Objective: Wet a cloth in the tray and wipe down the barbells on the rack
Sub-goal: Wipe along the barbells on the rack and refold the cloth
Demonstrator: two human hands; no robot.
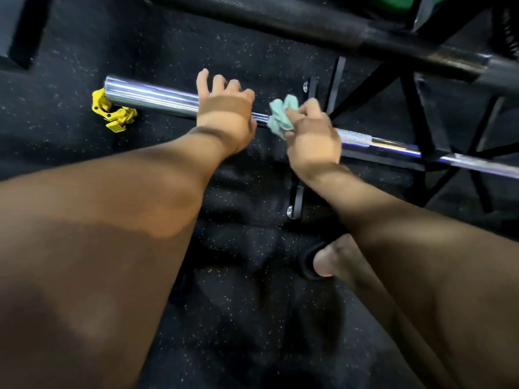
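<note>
On the chrome barbell (157,98), just where its thick sleeve meets the thinner shaft, a crumpled pale green cloth (280,115) is pressed against the metal. The right hand (313,136) holds this cloth, with its fingers curled around it and the thumb pinching the fabric. Just beside it, on the sleeve side, the left hand (227,108) is laid over the barbell; its fingers are curled over the top of the bar, only the little finger is lifted away. The barbell lies low and runs from the left to the lower right, where it passes through the black rack frame (421,130). A second, dark barbell (280,23) crosses above, higher on the rack. Near the free end of the chrome sleeve, a yellow collar clamp (112,110) lies on the black speckled floor (140,46). Lower in the view, between the two forearms, a bare foot (328,259) rests on the same floor.
</note>
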